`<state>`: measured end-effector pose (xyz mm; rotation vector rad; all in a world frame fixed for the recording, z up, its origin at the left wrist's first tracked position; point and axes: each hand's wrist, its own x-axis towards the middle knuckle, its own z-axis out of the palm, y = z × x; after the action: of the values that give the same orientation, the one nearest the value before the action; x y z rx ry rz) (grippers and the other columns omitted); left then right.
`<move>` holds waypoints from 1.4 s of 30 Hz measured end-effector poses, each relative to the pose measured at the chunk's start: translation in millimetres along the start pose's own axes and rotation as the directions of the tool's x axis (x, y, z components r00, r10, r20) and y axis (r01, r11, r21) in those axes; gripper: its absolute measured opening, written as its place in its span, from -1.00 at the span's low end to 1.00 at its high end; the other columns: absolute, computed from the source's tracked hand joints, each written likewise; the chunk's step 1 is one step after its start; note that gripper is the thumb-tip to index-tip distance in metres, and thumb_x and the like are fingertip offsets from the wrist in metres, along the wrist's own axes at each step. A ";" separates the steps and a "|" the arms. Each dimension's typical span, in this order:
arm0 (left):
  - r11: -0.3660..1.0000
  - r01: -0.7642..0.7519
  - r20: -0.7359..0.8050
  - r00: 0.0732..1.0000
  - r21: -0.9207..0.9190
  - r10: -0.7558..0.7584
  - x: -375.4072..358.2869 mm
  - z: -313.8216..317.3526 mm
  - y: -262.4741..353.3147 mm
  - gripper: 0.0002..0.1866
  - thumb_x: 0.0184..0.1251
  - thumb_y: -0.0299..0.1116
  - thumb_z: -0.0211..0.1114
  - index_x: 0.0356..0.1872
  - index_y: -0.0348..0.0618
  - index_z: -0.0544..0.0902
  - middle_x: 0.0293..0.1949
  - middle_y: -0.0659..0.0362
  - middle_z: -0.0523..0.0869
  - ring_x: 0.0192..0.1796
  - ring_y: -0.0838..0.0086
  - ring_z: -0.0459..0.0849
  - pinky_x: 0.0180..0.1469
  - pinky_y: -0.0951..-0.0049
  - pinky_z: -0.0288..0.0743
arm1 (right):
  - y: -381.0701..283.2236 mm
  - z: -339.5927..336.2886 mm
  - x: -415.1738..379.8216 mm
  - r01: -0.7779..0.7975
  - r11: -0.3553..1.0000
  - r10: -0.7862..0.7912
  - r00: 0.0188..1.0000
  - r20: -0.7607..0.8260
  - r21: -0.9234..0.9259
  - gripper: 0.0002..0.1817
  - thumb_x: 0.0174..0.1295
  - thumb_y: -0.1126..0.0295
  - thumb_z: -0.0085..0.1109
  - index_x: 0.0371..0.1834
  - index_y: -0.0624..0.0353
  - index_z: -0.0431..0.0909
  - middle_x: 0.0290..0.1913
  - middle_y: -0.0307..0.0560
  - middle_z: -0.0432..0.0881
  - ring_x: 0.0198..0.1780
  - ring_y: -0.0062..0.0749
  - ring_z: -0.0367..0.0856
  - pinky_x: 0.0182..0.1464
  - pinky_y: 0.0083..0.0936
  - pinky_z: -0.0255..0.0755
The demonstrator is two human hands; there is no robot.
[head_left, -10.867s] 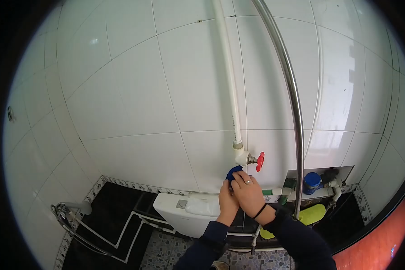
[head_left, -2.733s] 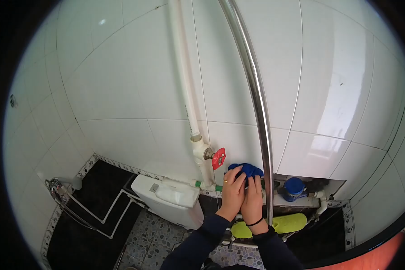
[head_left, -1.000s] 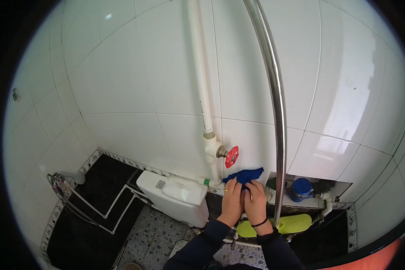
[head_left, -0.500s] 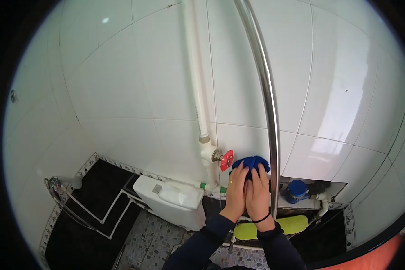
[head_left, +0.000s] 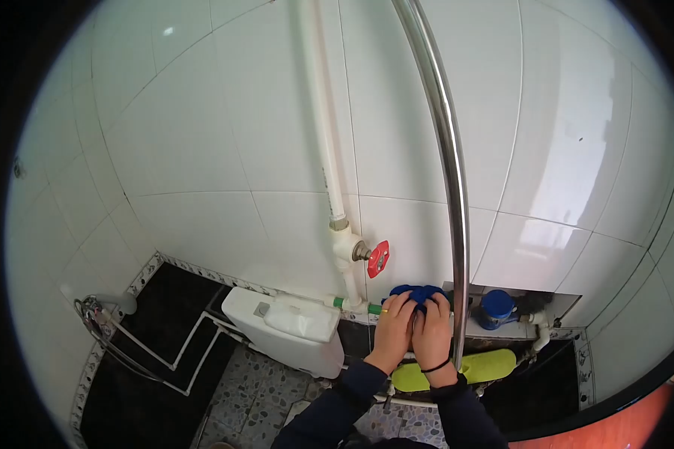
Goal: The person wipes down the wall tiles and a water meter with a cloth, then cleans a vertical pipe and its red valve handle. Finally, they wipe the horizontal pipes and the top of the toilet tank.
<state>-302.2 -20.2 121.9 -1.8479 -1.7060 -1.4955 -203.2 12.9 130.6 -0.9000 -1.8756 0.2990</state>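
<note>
A dark blue cloth [head_left: 407,289] is bunched under the fingers of both my hands, low on the tiled wall. My left hand [head_left: 392,333] has its fingers curled over the cloth from the left. Close beside it, my right hand [head_left: 432,337] is bent over the cloth from the right, a dark band at its wrist. Just left of the cloth, a green pipe fitting [head_left: 374,308] shows on the white pipe. The red valve handle [head_left: 378,259] is above and to the left. My hands hide most of the cloth.
A curved metal pole [head_left: 451,165] rises just right of my hands. At left stands a white toilet tank [head_left: 277,329]. A blue-lidded water meter [head_left: 496,308] sits in a wall recess at right. Below it lies a yellow-green padded object [head_left: 490,364].
Both hands and the blue cloth have slid down the wall, away from the red valve handle to the pipe's level. The view has shifted slightly.
</note>
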 end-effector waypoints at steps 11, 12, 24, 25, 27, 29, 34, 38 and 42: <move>0.980 0.170 -0.252 0.949 -0.107 -0.192 8.6 -8.2 -1.8 -0.71 0.23 -0.60 0.23 0.00 -0.27 0.58 0.07 -0.09 0.54 0.10 -0.04 0.52 0.13 0.15 0.46 | -31.1 -14.2 16.1 0.117 0.975 -0.120 0.993 0.007 0.187 -0.67 0.20 0.64 0.07 0.06 0.40 0.50 0.20 0.28 0.45 0.18 0.19 0.48 0.20 -0.20 0.40; 0.976 0.174 -0.286 0.936 -0.131 -0.205 17.1 -14.3 1.1 -0.71 0.25 -0.60 0.23 0.01 -0.28 0.58 0.08 -0.09 0.53 0.11 -0.03 0.53 0.12 0.17 0.47 | -38.7 -14.5 22.3 0.144 0.967 -0.142 0.990 -0.021 0.210 -0.65 0.21 0.64 0.05 0.09 0.40 0.50 0.23 0.29 0.44 0.20 0.20 0.47 0.22 -0.20 0.38; 0.919 0.358 -0.280 0.877 -0.163 -0.391 7.3 -14.7 -20.9 -0.50 0.36 -0.52 0.17 0.32 -0.32 0.38 0.27 -0.13 0.34 0.30 0.04 0.37 0.28 0.28 0.32 | -48.6 31.3 47.4 0.346 0.921 -0.360 0.932 0.049 0.181 -0.56 0.05 0.62 0.13 0.08 0.41 0.53 0.21 0.18 0.47 0.15 0.15 0.46 0.20 -0.15 0.40; 0.918 0.366 -0.270 0.878 -0.154 -0.395 3.9 -13.2 -21.9 -0.50 0.37 -0.52 0.16 0.33 -0.32 0.37 0.28 -0.13 0.34 0.30 0.04 0.37 0.28 0.29 0.32 | -46.6 31.3 45.9 0.353 0.921 -0.369 0.926 0.079 0.164 -0.57 0.05 0.62 0.13 0.07 0.41 0.54 0.21 0.16 0.47 0.15 0.14 0.46 0.20 -0.16 0.41; 0.914 0.382 -0.271 0.873 -0.135 -0.405 -3.3 -10.3 -22.0 -0.54 0.34 -0.52 0.16 0.26 -0.40 0.42 0.24 -0.20 0.37 0.26 -0.04 0.42 0.26 0.24 0.36 | -45.0 28.9 42.9 0.366 0.922 -0.382 0.914 0.137 0.129 -0.59 0.05 0.61 0.13 0.05 0.40 0.55 0.21 0.13 0.49 0.14 0.11 0.47 0.18 -0.18 0.41; 0.903 0.412 -0.248 0.869 -0.121 -0.429 -11.4 -7.6 -23.6 -0.56 0.31 -0.53 0.17 0.22 -0.42 0.45 0.21 -0.20 0.41 0.23 -0.07 0.45 0.25 0.23 0.38 | -39.7 30.0 37.1 0.334 0.933 -0.354 0.918 0.177 0.134 -0.59 0.03 0.63 0.14 0.03 0.38 0.56 0.18 0.13 0.50 0.12 0.12 0.48 0.18 -0.18 0.42; 0.908 0.417 -0.208 0.886 -0.038 -0.415 -21.3 -9.8 -24.3 -0.60 0.21 -0.57 0.22 0.10 -0.42 0.53 0.11 -0.18 0.52 0.13 -0.09 0.51 0.17 0.13 0.41 | -29.1 26.7 18.9 0.255 0.963 -0.268 0.939 0.215 0.085 -0.63 0.04 0.64 0.13 -0.02 0.37 0.58 0.14 0.12 0.54 0.11 0.10 0.50 0.17 -0.18 0.43; 0.948 0.303 -0.191 0.941 0.099 -0.281 -23.2 -14.1 -19.9 -0.61 0.18 -0.60 0.23 0.08 -0.38 0.55 0.07 -0.13 0.56 0.08 -0.10 0.53 0.14 0.10 0.43 | -15.5 19.9 6.5 0.176 0.980 -0.189 0.968 0.165 0.089 -0.67 0.09 0.65 0.11 -0.03 0.34 0.60 0.12 0.13 0.56 0.11 0.10 0.53 0.17 -0.17 0.43; 0.935 0.339 -0.159 0.923 -0.101 -0.351 -20.6 -14.2 -10.4 -0.64 0.20 -0.62 0.22 0.06 -0.32 0.59 0.08 -0.07 0.57 0.10 -0.05 0.56 0.14 0.18 0.46 | -10.3 15.6 -0.4 0.092 0.985 -0.107 0.989 0.102 0.145 -0.71 0.16 0.65 0.09 -0.03 0.34 0.60 0.12 0.16 0.57 0.11 0.10 0.54 0.17 -0.18 0.44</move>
<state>-314.4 -40.1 108.0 -1.4442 -1.9894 -1.8104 -221.2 8.3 128.6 -0.7046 -1.9665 0.4206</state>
